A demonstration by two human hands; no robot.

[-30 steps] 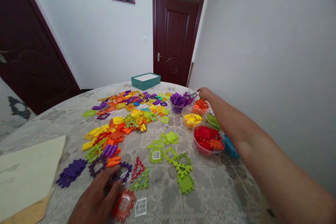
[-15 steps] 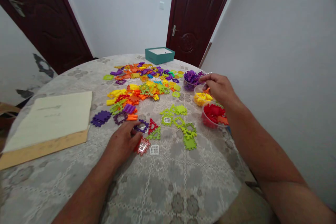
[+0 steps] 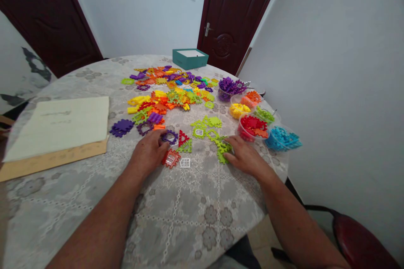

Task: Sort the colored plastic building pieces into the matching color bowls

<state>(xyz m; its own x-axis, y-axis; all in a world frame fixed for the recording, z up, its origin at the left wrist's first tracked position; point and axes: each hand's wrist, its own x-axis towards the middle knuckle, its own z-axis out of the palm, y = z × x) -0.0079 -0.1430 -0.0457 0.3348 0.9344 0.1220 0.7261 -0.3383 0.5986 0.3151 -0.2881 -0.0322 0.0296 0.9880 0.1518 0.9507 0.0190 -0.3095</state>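
My left hand (image 3: 150, 151) rests on the table with its fingertips at a purple ring-shaped piece (image 3: 169, 136); whether it grips the piece is unclear. Just below its fingers lies a red window piece (image 3: 171, 158), with a white lattice window (image 3: 185, 162) beside it. A red triangle (image 3: 183, 138) and a green triangle (image 3: 185, 146) lie to the right of the purple piece. My right hand (image 3: 241, 154) touches green toothed pieces (image 3: 222, 147), thumb and fingers apart over their right side. More green pieces (image 3: 215, 122) spread farther back.
At the right stand tubs of purple (image 3: 230, 85), yellow (image 3: 240, 110), orange (image 3: 252, 97), green (image 3: 264, 114), red (image 3: 253, 126) and blue pieces (image 3: 284, 138). Mixed piles (image 3: 164, 103) fill the middle. A teal box (image 3: 190, 59) stands behind; papers (image 3: 63, 126) lie left.
My right hand has come down from the tubs, toward me and left, onto the green pieces. The orange, green and blue tubs now show. My left hand stays by the purple piece; the view has shifted slightly.
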